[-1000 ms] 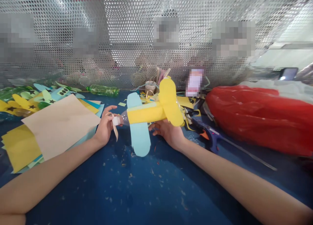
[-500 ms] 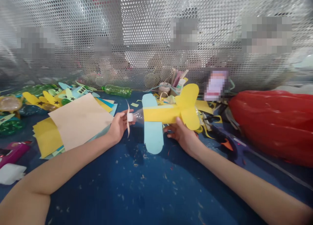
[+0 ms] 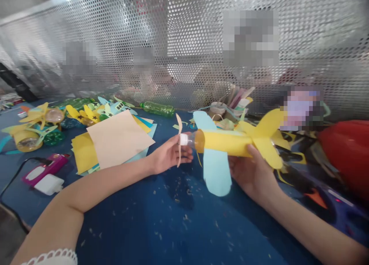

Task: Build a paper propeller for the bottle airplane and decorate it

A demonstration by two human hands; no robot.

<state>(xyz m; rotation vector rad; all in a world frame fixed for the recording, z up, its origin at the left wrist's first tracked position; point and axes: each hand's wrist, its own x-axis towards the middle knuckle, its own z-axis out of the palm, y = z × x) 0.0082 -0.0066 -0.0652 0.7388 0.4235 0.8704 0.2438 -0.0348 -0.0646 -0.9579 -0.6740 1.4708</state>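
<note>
A toy airplane (image 3: 226, 143) made from a plastic bottle wrapped in yellow paper is held above the blue table, its nose to the left. Light blue paper wings (image 3: 217, 174) cross its body, and yellow tail fins (image 3: 268, 132) stand at the right end. My right hand (image 3: 253, 173) grips the body from below near the tail, the thumb on its near side. On the white cap sits a thin pale paper propeller (image 3: 179, 142). My left hand (image 3: 168, 155) is beside it with loosely curled, parted fingers. Whether it touches the propeller I cannot tell.
Stacked paper sheets (image 3: 119, 140) lie left of centre, with bottle crafts (image 3: 46, 130) behind. A magenta device (image 3: 46, 169) with a cable is at left. A green bottle (image 3: 158, 108) lies by the perforated metal screen (image 3: 190, 46). At right are a glue gun (image 3: 337, 203) and red bundle (image 3: 346, 153).
The view has turned left, so most things appear farther right. The airplane has tilted, its bottle nose showing more toward me. My left hand's fingers have loosened below the cap.
</note>
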